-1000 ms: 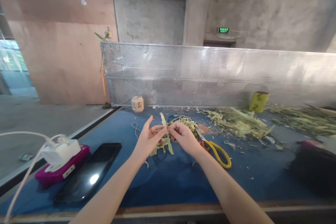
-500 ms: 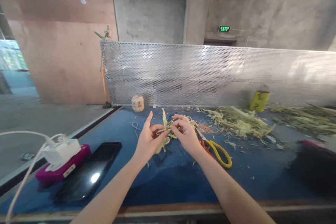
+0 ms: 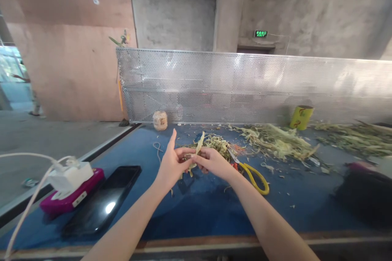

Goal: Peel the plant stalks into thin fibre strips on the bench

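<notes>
My left hand (image 3: 171, 165) pinches a pale green dried husk strip (image 3: 200, 142) between thumb and fingers, thumb side up, with the index finger raised. My right hand (image 3: 214, 164) meets it from the right, its fingertips closed on the same strip. The strip's upper end stands up above the touching fingertips; its lower part is mostly hidden by the fingers. Just beyond the hands lies a small heap of cut husk bits (image 3: 219, 143). Scissors with yellow and red handles (image 3: 254, 177) lie to the right, partly behind my right wrist.
A twine ball (image 3: 160, 120) stands near the perforated metal panel (image 3: 196, 85). At left are a phone (image 3: 104, 200) and a purple power strip (image 3: 75, 195) with white chargers. Husk piles (image 3: 278, 142) and a yellow-green tube (image 3: 301, 117) occupy the right. A person (image 3: 33, 89) stands far left.
My right hand has moved down and left until its fingers meet those of my left hand. The strip now leans to the right. A person has come into view at far left.
</notes>
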Available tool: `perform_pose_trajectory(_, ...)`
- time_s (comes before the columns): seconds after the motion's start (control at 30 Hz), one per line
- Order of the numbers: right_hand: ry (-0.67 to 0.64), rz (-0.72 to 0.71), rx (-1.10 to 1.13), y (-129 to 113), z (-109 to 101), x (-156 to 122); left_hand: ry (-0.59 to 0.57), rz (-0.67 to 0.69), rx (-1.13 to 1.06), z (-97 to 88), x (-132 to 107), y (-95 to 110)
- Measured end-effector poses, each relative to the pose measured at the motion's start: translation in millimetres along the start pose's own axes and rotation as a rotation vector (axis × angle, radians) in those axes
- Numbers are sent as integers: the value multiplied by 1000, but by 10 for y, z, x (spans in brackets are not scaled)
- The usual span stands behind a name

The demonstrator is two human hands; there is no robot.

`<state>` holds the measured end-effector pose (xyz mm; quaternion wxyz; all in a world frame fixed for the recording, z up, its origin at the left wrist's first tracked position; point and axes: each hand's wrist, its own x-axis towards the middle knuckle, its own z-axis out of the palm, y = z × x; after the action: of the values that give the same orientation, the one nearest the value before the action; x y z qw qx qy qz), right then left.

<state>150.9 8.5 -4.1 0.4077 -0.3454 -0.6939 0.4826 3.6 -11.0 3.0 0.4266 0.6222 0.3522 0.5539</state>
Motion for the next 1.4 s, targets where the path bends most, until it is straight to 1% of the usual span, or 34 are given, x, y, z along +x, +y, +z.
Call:
perform_pose_trajectory(0.07,-21,22,-18,-26,-8,-17,-5,41,43,-6,-2,-16)
perform_pose_trajectory(0.17,-12,-4,-43,-40,-37,-14,-26,56,38,-16,4,-21)
perform_pose_trajectory(0.3,127,-72,-46,-34,-67,11,-15,8,-17,-39,24,-2)
perform_pose_trajectory(0.33,141,-77,-34,-33,-67,14,-7,-3,-27,-46,29,1)
perform_pose_trajectory(0.47,81,-79,-2,-27,-51,15,38,-46,-14,-65,45,0)
perform_pose_trajectory(0.5,91,-95,-14,-21,-47,18,55,-68,-1,-63,46,-1)
perform_pose_trajectory(0.6,175,-129,-52,-1,-47,35,79,-149,21,-43,38,10)
perform_pose_trajectory(0.7,211,-97,8,10,-63,61,53,-200,-18,-24,20,44)
perform_pose_trajectory(0.8,214,-60,117,6,-87,79,1,-267,-56,-32,7,85)
perform_pose_trajectory(0.87,199,-48,164,4,-101,82,-34,-295,-40,-47,3,105)
perform_pose_trajectory(0.93,162,-40,199,3,-106,78,-31,-272,-12,-59,2,113)
perform_pose_trajectory(1.07,47,21,297,-2,-83,58,48,-141,-12,-63,14,99)
perform_pose_trajectory(1.17,-3,62,353,-9,-49,43,31,-50,4,-55,25,79)
perform_pose_trajectory(1.27,-4,30,291,-10,-26,30,47,-5,46,-44,25,64)
perform_pose_trajectory(1.4,-1,-2,211,-10,-19,13,69,18,-16,-35,25,43)
